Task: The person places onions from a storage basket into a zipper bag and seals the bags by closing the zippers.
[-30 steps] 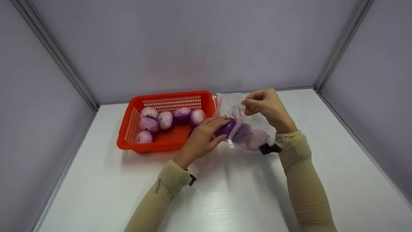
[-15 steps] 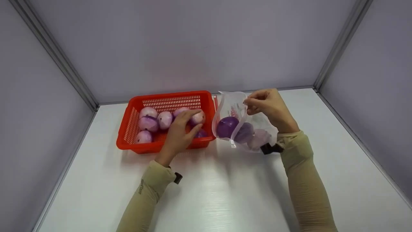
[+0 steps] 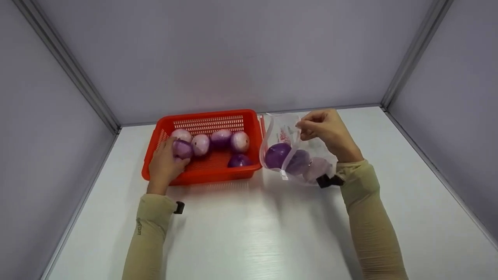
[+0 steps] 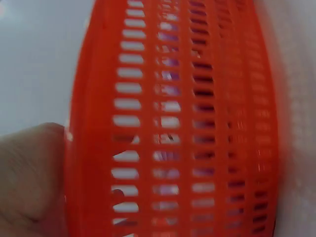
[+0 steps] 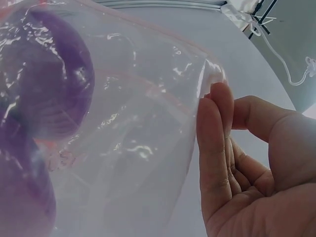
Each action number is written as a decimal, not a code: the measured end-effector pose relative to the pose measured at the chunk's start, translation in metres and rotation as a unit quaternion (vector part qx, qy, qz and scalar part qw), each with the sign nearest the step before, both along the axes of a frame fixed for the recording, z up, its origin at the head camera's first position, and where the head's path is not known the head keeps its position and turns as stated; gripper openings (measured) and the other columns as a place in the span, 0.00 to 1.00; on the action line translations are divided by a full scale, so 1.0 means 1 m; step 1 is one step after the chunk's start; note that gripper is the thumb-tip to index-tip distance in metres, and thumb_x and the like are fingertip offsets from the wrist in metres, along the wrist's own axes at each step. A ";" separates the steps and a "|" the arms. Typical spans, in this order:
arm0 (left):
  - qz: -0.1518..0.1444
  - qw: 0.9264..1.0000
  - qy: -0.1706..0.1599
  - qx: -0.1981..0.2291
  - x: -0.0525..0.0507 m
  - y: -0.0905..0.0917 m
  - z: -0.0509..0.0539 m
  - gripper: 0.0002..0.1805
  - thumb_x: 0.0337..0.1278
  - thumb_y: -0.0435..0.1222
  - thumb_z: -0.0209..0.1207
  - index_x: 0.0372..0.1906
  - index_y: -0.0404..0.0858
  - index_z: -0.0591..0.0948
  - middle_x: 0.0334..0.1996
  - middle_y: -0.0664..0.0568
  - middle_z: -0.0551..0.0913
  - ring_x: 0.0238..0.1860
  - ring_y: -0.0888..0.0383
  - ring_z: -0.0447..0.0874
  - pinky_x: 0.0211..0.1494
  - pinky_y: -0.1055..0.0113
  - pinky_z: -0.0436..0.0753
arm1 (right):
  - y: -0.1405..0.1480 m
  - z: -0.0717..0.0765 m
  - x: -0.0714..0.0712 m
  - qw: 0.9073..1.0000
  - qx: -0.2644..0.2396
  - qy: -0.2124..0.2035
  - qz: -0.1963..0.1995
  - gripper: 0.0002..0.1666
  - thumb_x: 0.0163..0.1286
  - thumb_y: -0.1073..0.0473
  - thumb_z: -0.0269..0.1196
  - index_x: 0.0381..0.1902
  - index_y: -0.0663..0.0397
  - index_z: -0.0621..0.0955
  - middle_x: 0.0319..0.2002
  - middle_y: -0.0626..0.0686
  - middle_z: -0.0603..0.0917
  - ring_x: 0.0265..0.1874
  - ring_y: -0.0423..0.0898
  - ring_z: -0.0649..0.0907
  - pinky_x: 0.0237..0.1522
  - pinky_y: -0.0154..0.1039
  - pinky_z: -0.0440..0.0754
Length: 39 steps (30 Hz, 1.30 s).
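Observation:
In the head view my left hand (image 3: 162, 165) is at the left end of the red basket (image 3: 218, 180). Its fingers and thumb curve round a purple onion (image 3: 181, 148); another onion below is mostly hidden by the hand. The left wrist view is blurred and shows the basket's slotted wall (image 4: 148, 98) with part of the hand beside it. My right hand (image 3: 327, 130) pinches the rim of a clear zip bag (image 3: 286, 122) between thumb and fingers. The bag's mouth faces the basket, and a dark purple onion (image 3: 277, 155) lies just inside, with more onions deeper in.
More onions lie in the basket: a whitish one (image 3: 183, 135), a row along the back including another onion (image 3: 240, 142), and a dark purple one (image 3: 239, 160) at the front right. A grey wall (image 3: 249, 70) stands behind the white table (image 3: 249, 233).
My left hand has left the dark purple onion at the bag's mouth and swept left across the basket to its far-left onions. The right hand still pinches the bag's rim, nearly unmoved.

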State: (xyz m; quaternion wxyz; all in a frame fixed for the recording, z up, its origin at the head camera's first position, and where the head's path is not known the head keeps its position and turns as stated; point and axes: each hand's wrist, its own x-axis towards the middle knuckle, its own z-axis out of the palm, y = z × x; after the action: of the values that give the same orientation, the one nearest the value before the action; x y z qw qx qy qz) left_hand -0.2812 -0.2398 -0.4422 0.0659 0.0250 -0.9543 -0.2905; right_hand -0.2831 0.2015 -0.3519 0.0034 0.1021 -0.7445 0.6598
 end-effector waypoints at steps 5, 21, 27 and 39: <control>-0.001 0.998 -0.059 -0.022 -0.002 -0.003 0.002 0.52 0.58 0.42 0.72 0.82 0.39 0.55 0.75 0.32 0.63 0.73 0.31 0.64 0.74 0.29 0.62 | 0.000 0.000 -0.001 1.000 0.005 -0.005 0.000 0.03 0.66 0.68 0.69 0.32 0.61 0.88 0.26 0.50 0.87 0.20 0.40 0.85 0.31 0.38 0.90; -0.047 0.988 -0.145 -0.037 -0.016 -0.005 0.010 0.50 0.57 0.32 0.64 0.81 0.38 0.50 0.60 0.27 0.74 0.57 0.33 0.73 0.69 0.36 0.74 | 0.001 -0.004 0.000 1.000 0.011 0.005 0.002 0.10 0.67 0.67 0.69 0.37 0.74 0.85 0.26 0.53 0.87 0.20 0.41 0.85 0.31 0.38 0.90; -0.028 0.995 -0.096 -0.001 -0.011 -0.005 0.009 0.49 0.52 0.35 0.73 0.77 0.36 0.59 0.67 0.32 0.73 0.64 0.33 0.71 0.75 0.36 0.68 | 0.000 -0.004 0.000 1.000 0.017 -0.001 0.001 0.06 0.67 0.66 0.69 0.35 0.68 0.87 0.27 0.52 0.87 0.20 0.41 0.85 0.32 0.39 0.90; -0.014 0.996 -0.048 0.069 0.003 0.000 0.020 0.45 0.59 0.42 0.72 0.75 0.34 0.63 0.70 0.34 0.70 0.70 0.34 0.68 0.74 0.36 0.69 | 0.002 -0.007 0.001 1.000 0.016 -0.006 -0.002 0.04 0.67 0.66 0.69 0.34 0.63 0.88 0.27 0.50 0.87 0.21 0.41 0.85 0.33 0.39 0.90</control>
State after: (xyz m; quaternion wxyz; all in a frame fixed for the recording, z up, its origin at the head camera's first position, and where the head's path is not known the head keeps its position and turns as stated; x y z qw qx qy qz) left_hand -0.2786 -0.2402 -0.4217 0.0145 0.0302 -0.9342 -0.3552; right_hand -0.2822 0.2039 -0.3584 -0.0012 0.0970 -0.7553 0.6482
